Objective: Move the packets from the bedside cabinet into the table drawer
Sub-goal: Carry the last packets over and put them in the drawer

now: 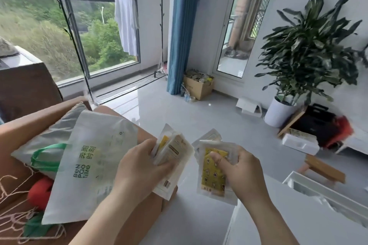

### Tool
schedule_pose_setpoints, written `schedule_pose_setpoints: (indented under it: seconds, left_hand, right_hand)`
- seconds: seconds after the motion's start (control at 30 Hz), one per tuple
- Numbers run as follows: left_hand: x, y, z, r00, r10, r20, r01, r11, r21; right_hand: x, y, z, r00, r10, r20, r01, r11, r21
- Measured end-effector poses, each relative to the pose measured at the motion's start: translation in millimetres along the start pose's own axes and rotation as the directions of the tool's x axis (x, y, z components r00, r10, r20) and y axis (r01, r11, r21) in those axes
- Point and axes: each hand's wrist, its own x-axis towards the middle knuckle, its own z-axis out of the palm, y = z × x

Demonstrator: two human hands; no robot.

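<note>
Head view: both hands raised, left hand (139, 167) clutching packets (175, 157), right hand (242, 171) pinching yellow packet (214, 175).

Your brown cabinet top (18, 165) carries a white printed bag (89, 165), grey bag (51, 135), red ball (38, 193) and pink hangers (12, 219).

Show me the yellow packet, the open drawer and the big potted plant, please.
Yellow packet (214, 173): head view, on its yellow printed front, below the right thumb.
Drawer (310, 182): head view, on its white front rim, lower right.
Plant (310, 45): head view, on the dark leaves above the white pot.
</note>
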Motion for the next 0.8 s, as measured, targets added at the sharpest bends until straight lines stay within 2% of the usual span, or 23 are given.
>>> schedule_pose_setpoints:
  seconds: [0.37, 0.8]
  left_hand:
    - [162, 54, 117, 0.990, 0.123, 0.065, -0.125, 0.991, 0.037]
    - [350, 77, 251, 0.923, 0.233, 0.307, -0.243, 0.970, -0.006]
  right_hand:
    - [153, 71, -32, 0.986, 0.138, -0.090, -0.143, 0.989, -0.046]
    - [320, 151, -33, 0.914, 0.304, -0.268, -0.346, 0.930, -0.125]
